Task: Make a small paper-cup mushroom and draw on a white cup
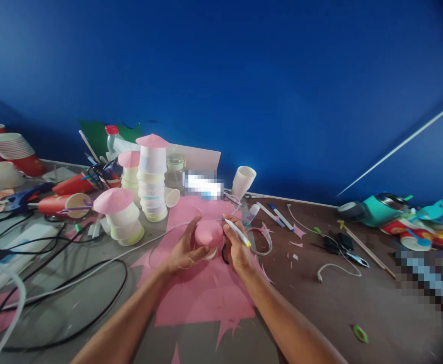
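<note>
Gripping a pink cone (208,233) over a white cup (210,255), centred between left hand (184,253) and right hand (238,254), equally near; pinching a marker (237,231) in the right, right of the cone, slanting down rightward toward its yellow end; above pink paper (202,301).

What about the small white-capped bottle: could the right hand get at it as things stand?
Probably yes, it sits just beyond the right hand, but the fingers look busy: they hold a marker beside the pink cone.

Both forearms angled inward, hands (209,247) close together, fingers curled.
</note>
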Tool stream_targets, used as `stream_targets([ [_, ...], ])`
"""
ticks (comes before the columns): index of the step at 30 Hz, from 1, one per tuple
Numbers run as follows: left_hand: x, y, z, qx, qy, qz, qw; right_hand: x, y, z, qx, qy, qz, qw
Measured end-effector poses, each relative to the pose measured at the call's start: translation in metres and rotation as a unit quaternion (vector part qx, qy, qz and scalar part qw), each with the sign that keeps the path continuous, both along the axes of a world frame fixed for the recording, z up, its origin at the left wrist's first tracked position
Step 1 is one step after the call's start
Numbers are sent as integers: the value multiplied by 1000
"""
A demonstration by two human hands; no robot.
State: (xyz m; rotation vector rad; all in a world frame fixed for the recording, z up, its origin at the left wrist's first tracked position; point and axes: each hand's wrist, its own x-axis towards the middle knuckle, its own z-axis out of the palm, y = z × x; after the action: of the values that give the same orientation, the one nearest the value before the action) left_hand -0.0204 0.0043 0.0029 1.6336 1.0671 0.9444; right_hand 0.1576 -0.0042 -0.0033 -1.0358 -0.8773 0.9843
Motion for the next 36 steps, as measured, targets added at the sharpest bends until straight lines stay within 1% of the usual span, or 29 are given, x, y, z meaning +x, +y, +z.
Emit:
stream_targets([
  [3, -2, 0, 1, -10, -5, -25, 1000, 0, -2, 5, -7, 2, 20, 1000],
  [7, -4, -1, 5, -38, 7, -62, 997, -2, -5, 18, -18, 5, 46, 999],
  [9, -4, -1, 7, -49, 17, -73, 996, -3, -6, 23, -21, 13, 54, 998],
  [12, -5, -1, 7, -47, 21, -80, 995, -5, -6, 27, -23, 18, 56, 998],
  [18, -4, -2, 6, -27, 0, -91, 996, -8, -5, 21, -22, 41, 32, 998],
  [22, -2, -3, 9, -26, 6, -74, 997, -9, -3, 16, -13, 34, -4, 999],
  [25, 0, -2, 10, -6, 12, -59, 998, -9, -3, 15, -16, 23, -24, 999],
  [29, 1, -2, 8, -14, 11, -71, 997, -10, -2, 13, -27, 25, -10, 999],
  [32, 0, -3, 8, -21, 2, -67, 998, -11, -2, 12, -31, 32, -5, 999],
  [36, 0, -5, 14, -18, -5, -74, 997, -11, -2, 13, -41, 31, 9, 999],
])
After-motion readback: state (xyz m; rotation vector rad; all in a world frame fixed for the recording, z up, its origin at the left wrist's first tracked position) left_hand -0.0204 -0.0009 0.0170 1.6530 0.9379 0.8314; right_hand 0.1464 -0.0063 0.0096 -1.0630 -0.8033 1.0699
